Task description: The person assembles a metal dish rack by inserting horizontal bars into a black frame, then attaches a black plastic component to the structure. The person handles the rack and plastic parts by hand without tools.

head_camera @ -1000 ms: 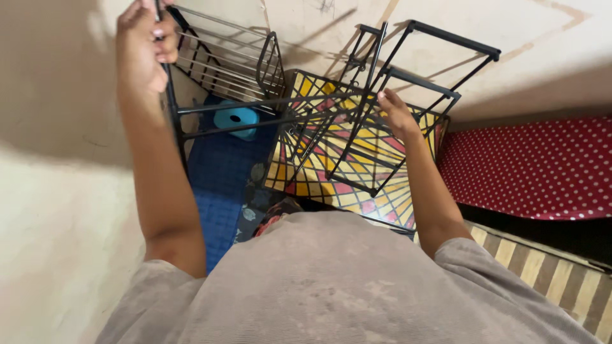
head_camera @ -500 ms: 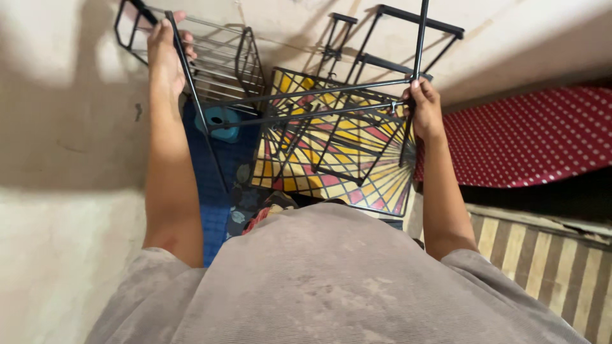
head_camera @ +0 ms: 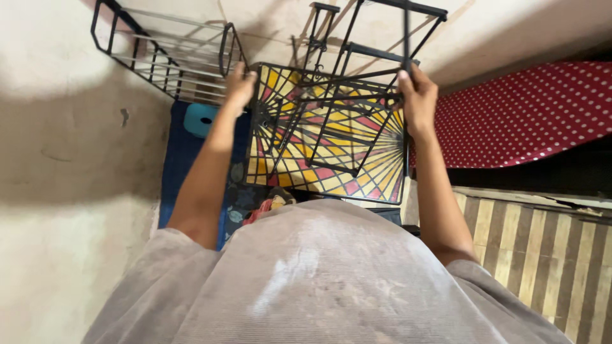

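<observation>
The rack (head_camera: 357, 70) is black metal throughout, and the wire shelf (head_camera: 172, 57) at eleven o'clock matches it. Under the rack lies a mat (head_camera: 331, 153) with a sunburst of yellow, red and white rays outlined in black; at nine o'clock of it sit a blue cloth (head_camera: 182, 159) and a turquoise round thing (head_camera: 201, 119). At three o'clock is a red cloth (head_camera: 523, 114) with white dots, at five o'clock a brown-and-cream striped surface (head_camera: 542, 255), and the shirt (head_camera: 319, 280) is pale grey.

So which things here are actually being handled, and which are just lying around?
Being handled:
- black metal rack, held up with both hands
- left hand, gripping the rack's left side
- right hand, gripping an upright bar

Lying around:
- patterned yellow mat on the floor
- blue mat with a teal round thing
- red dotted cloth
- striped cloth
</observation>
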